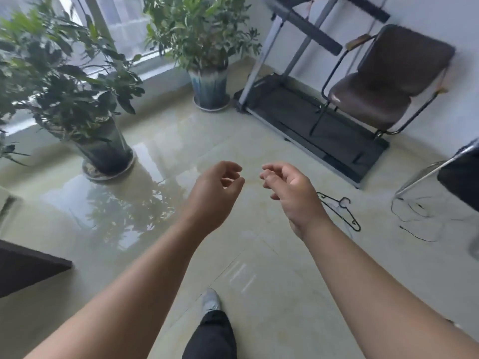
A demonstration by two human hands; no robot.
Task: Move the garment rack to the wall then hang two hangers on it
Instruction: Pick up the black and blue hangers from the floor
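Note:
My left hand [216,187] and my right hand [290,187] are raised side by side over the shiny tiled floor, both with loosely curled fingers and nothing in them. Black wire hangers [342,212] lie flat on the floor just right of my right wrist, partly hidden behind it. At the far right edge a thin metal leg [435,169] slants up to a dark hanging mass; it may be part of the garment rack, but I cannot tell.
Two potted plants stand by the window, one large at the left [103,149], one at the back [210,84]. A treadmill [311,120] and a brown chair [378,92] stand against the right wall. Thin cables [414,216] trail on the floor. A dark furniture corner [26,265] juts in at the left.

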